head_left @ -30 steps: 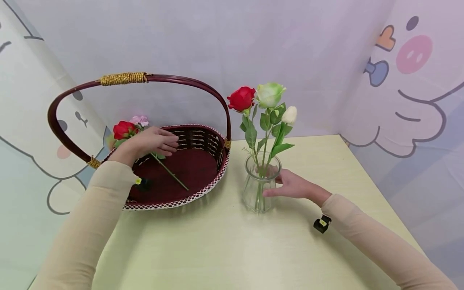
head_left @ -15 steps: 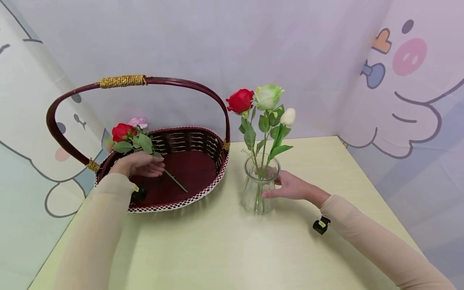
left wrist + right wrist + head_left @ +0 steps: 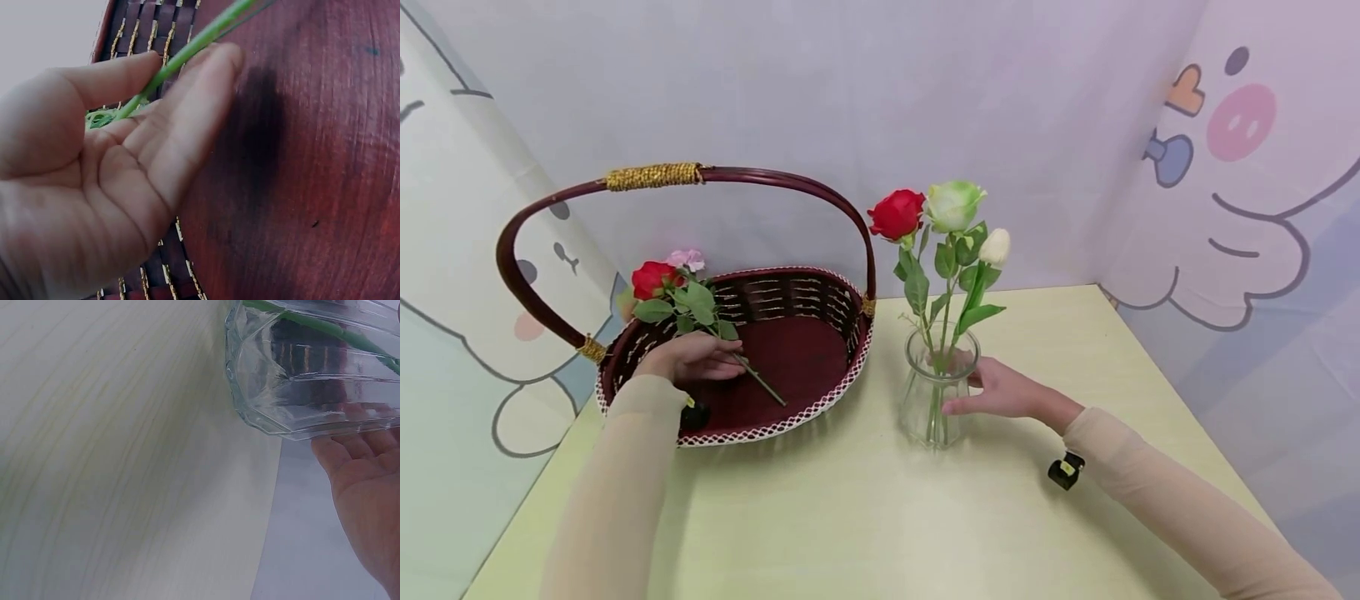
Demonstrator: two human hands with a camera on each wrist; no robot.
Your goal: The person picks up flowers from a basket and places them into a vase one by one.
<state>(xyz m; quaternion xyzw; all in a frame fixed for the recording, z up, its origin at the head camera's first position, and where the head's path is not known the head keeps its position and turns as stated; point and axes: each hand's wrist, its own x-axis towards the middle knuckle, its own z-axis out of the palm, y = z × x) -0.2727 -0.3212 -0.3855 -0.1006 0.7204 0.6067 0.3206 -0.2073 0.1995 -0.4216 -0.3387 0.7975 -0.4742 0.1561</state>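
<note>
A dark red woven basket stands at the left, with an artificial red rose and a pink flower leaning on its left side. Inside it my left hand pinches a green flower stem between thumb and fingers; which bloom the stem carries is hard to tell. My right hand holds the glass vase, thumb in front and fingers behind. A red rose, a pale green rose and a white tulip stand upright in the vase.
The basket's tall arched handle rises above the left hand. Both containers rest on a pale wooden table. A light curtain with cartoon prints hangs close behind and at both sides.
My left hand has come down from above the flowers to the stem inside the basket, and its thumb and fingers have closed about it. The right hand stays at the vase.
</note>
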